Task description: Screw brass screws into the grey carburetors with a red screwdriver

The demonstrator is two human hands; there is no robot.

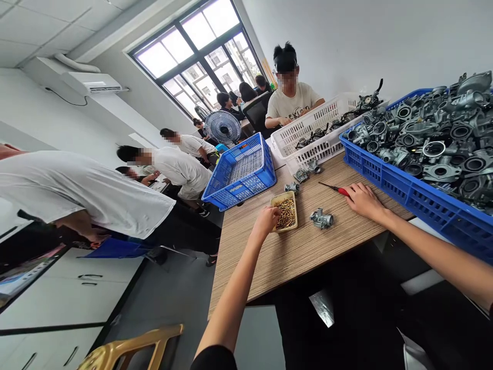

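Observation:
My left hand (265, 221) reaches over the near left rim of a small cream tray (296, 222) filled with small brass jets (286, 213). Its fingers are curled together at the pieces; what they pinch, if anything, is too small to make out. On the tabletop rests my right hand (365, 200), closed over the red handle of a screwdriver (341, 191) whose dark shaft points left. Between my hands lies a metal carburetor (322, 219) on its side. Two more carburetors, one (291, 188) by the tray and another (301, 175) farther back, are nearby.
A blue crate (385, 169) heaped with carburetor bodies stands at right. Behind are a white basket (308, 154) holding more parts and a blue crate (246, 180) at the table's left edge. A co-worker (295, 100) sits opposite; others stand left. A fan (223, 127) is behind.

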